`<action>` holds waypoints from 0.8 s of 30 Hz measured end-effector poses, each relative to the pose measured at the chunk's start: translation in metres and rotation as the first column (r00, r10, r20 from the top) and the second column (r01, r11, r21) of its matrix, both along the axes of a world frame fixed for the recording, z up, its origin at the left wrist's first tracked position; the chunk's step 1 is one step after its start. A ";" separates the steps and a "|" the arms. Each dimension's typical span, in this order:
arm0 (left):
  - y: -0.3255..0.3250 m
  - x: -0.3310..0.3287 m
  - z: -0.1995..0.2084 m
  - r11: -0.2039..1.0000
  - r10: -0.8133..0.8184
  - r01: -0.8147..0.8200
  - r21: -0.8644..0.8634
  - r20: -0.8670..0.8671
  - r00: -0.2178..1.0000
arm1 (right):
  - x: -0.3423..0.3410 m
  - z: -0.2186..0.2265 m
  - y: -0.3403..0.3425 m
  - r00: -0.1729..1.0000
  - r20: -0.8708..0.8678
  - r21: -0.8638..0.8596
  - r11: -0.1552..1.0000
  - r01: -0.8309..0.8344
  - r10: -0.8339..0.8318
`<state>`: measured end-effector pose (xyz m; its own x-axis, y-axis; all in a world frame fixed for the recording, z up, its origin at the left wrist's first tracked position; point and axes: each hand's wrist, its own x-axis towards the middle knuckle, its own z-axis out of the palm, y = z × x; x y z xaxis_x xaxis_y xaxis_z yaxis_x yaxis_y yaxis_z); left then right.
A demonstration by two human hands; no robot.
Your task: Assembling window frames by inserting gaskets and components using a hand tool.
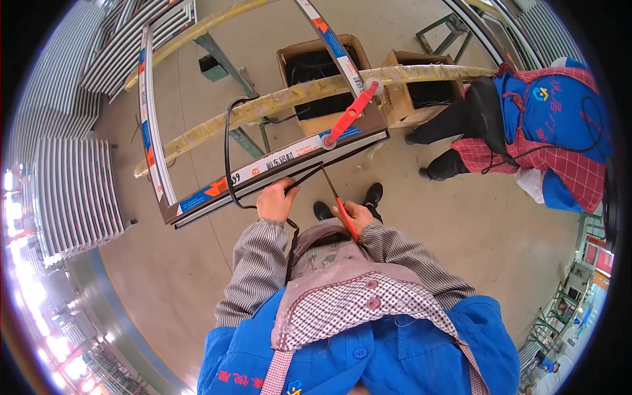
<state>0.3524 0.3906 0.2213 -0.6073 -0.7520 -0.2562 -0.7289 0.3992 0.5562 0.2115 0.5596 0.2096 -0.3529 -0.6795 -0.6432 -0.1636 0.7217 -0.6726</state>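
Note:
A rectangular aluminium window frame (270, 168) with printed protective tape lies in front of me. My left hand (275, 199) is at its near edge, fingers closed on a black rubber strip (230, 158) that runs along the edge and loops up over the frame. Below the near right part of the frame, my right hand (355, 216) is closed round a slim red-handled tool (345, 217). The tool's thin metal end points up to the strip; its exact kind is unclear. A red roller tool (352, 115) with pale wheels at both ends rests on the frame's near right corner.
Yellow-wrapped rails (303, 92) on green legs bear the frame. Cardboard boxes (329, 122) with black strip material stand beyond. A co-worker in a blue top (556, 108) bends at the right. Stacked metal frames (79, 197) stand at the left.

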 end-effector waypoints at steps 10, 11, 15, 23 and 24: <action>0.013 0.036 -0.009 0.973 0.223 -0.212 0.089 -0.132 0.966 | -0.012 -0.007 0.023 0.991 -0.077 0.001 0.994 -0.109 0.109; 0.019 0.045 -0.010 0.940 0.330 -0.305 0.151 -0.183 0.926 | -0.013 -0.013 0.035 0.980 -0.158 -0.057 0.990 -0.130 0.119; 0.036 0.092 -0.059 0.805 0.520 -0.581 -0.117 -0.332 0.787 | -0.025 -0.003 0.053 0.940 -0.259 0.053 0.975 -0.217 0.223; 0.002 0.077 -0.039 0.932 0.360 -0.324 0.161 -0.343 0.867 | -0.035 0.018 0.046 0.929 -0.324 -0.029 0.980 -0.199 0.179; -0.006 0.070 -0.015 0.932 0.362 -0.318 0.173 -0.460 0.811 | -0.037 0.017 0.044 0.928 -0.330 -0.036 0.980 -0.198 0.175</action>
<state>0.4227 0.3848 0.2063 -0.3792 -0.9223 -0.0741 -0.4445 0.1114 0.8888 0.1741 0.6039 0.2269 -0.3970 -0.7908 -0.4658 -0.5078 0.6121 -0.6063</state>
